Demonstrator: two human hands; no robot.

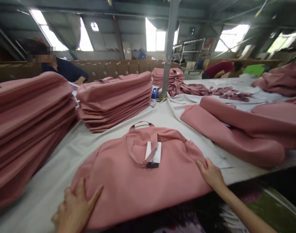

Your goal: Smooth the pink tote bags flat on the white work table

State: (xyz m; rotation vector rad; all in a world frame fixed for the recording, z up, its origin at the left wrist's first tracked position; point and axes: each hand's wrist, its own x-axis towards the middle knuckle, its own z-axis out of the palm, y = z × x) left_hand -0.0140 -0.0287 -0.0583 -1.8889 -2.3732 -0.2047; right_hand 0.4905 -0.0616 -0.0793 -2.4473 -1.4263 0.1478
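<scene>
A pink fabric bag (128, 174) lies flat on the white table (162, 119) right in front of me, its handles (141, 124) pointing away. A white paper tag (153, 152) with a small dark label rests on its middle. My left hand (75, 208) presses flat on the bag's near left corner, fingers spread. My right hand (211, 173) rests on the bag's right edge, fingers laid on the fabric. Neither hand grips anything.
Tall stacks of folded pink bags stand at the left (24, 129) and centre back (114, 100). Loose pink bags (235, 132) lie at the right. A metal pole (169, 48) rises from the table. Other people work at the far left (63, 69) and far right (218, 69).
</scene>
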